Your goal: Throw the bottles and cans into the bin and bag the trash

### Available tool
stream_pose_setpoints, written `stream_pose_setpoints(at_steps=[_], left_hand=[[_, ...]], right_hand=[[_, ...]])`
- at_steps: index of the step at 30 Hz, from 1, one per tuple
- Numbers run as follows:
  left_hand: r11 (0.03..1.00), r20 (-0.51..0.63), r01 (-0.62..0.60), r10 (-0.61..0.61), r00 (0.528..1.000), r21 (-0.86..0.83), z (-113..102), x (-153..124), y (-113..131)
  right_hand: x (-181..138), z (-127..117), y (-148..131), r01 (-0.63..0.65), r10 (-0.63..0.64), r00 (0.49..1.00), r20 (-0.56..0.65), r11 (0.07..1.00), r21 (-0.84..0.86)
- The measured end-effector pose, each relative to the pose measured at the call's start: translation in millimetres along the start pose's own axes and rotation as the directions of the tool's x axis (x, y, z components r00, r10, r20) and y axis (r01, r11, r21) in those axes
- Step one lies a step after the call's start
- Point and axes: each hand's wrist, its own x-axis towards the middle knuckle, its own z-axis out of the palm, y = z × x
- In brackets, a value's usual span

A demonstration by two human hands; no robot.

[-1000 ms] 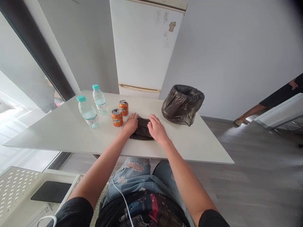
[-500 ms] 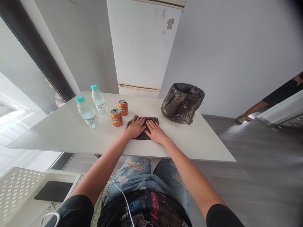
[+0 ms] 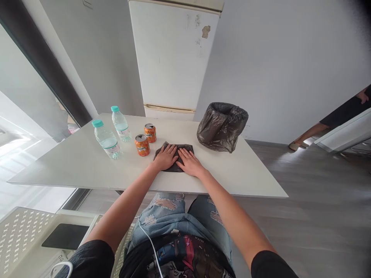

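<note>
My left hand (image 3: 165, 158) and right hand (image 3: 189, 162) lie flat, fingers spread, gripping nothing — both pressing folded dark bag (image 3: 185, 148) on white table (image 3: 72, 166), just right of near orange can (image 3: 142, 144).

On the surface (image 3: 72, 170), two cans (image 3: 142, 144) and two bottles (image 3: 106, 134) stand left of the folded bag (image 3: 185, 148); the open bag (image 3: 222, 126) right.

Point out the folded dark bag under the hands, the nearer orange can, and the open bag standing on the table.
folded dark bag (image 3: 185, 147): head view, on its far right corner past the fingers.
nearer orange can (image 3: 142, 146): head view, on its side label.
open bag (image 3: 216, 131): head view, on its crumpled front wall.
</note>
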Motion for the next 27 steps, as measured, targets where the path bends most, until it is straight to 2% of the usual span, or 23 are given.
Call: stream_pose_setpoints(at_steps=[2,4,6,11,14,27], left_hand=[[1.000,0.006,0.002,-0.002,1.000,-0.001,-1,0,0],[1.000,0.012,0.003,-0.003,1.000,-0.002,-1,-1,0],[1.000,0.014,0.003,-0.003,1.000,0.000,-2,0,1],[1.000,0.006,-0.001,0.001,1.000,0.007,1,0,-1],[1.000,-0.006,-0.013,0.013,1.000,0.004,2,0,-3],[1.000,-0.039,-0.023,0.022,0.999,-0.013,6,1,-4]], right_hand=[[-1,-4,1,0.024,-0.021,0.994,-0.103,0.999,0.031],[1,-9,4,0.026,-0.012,0.964,-0.267,0.999,0.047],[5,-11,7,-0.019,0.036,0.939,-0.341,0.998,0.052],[16,-3,11,-0.130,0.129,0.984,-0.124,0.992,0.004],[17,2,9,-0.154,0.151,0.987,-0.056,0.987,-0.044],[16,4,9,-0.164,0.160,0.986,-0.056,0.984,-0.073]])
